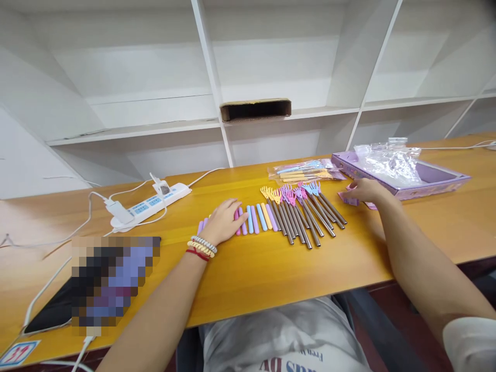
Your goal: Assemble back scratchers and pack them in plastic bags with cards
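Note:
My left hand (223,222) lies palm down over a row of short pastel handles (256,219), its fingers spread a little, covering some of them. Right of that row are metal rods with claw-shaped heads (304,212) in yellow, purple, pink and blue, fanned on the table. My right hand (364,191) is closed at the fingertips on small pink-purple cards (350,200), beside the near left corner of a purple tray (430,192). Clear plastic bags (393,165) fill part of the tray. Behind the rods lie bagged claw sticks (306,171).
A white power strip (151,207) with plugs and cables stands at the left. A dark, partly blurred device (58,305) lies at the near left. White shelving (170,126) rises behind the table (232,284) and holds a cardboard box (256,110).

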Demonstrator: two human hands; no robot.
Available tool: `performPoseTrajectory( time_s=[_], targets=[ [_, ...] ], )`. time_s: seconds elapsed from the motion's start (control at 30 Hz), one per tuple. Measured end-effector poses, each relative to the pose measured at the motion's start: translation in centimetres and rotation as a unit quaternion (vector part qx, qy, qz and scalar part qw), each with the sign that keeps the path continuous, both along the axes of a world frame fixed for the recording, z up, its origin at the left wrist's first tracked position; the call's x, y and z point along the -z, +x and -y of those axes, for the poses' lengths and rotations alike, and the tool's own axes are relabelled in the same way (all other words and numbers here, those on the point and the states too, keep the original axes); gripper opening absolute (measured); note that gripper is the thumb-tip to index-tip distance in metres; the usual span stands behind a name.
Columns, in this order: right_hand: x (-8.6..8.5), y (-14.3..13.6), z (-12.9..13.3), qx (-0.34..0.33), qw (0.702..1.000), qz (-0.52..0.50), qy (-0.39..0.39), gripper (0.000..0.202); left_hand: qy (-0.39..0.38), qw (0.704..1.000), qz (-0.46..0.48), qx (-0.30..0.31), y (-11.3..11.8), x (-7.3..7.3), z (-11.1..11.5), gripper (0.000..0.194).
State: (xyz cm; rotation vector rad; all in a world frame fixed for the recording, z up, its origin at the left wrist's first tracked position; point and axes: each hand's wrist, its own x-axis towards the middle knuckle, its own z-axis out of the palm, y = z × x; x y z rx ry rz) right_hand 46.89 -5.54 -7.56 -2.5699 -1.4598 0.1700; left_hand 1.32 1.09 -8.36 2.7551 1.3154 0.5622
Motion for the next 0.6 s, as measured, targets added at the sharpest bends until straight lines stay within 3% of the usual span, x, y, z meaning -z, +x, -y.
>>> performPoseTrajectory(
  time_s=[0.1,0.2,0.6],
  targets=[
    [0.0,-0.6,-0.1,-0.023,0.996,-0.018,-0.079,0.04,-0.025,0.999,-0.041,-0.003,0.0,0.5,-0.2,0.065],
    [-0.1,-1.2,-0.1,-0.025,0.995,-0.016,-0.094,0.033,-0.054,0.996,-0.072,-0.011,0.0,0.7,-0.2,0.07],
    [0.1,-1.1,-0.1,-0.025,0.998,-0.023,-0.055,0.025,-0.063,0.995,-0.072,-0.001,-0.1,0.8,-0.2,0.065]
  ],
)
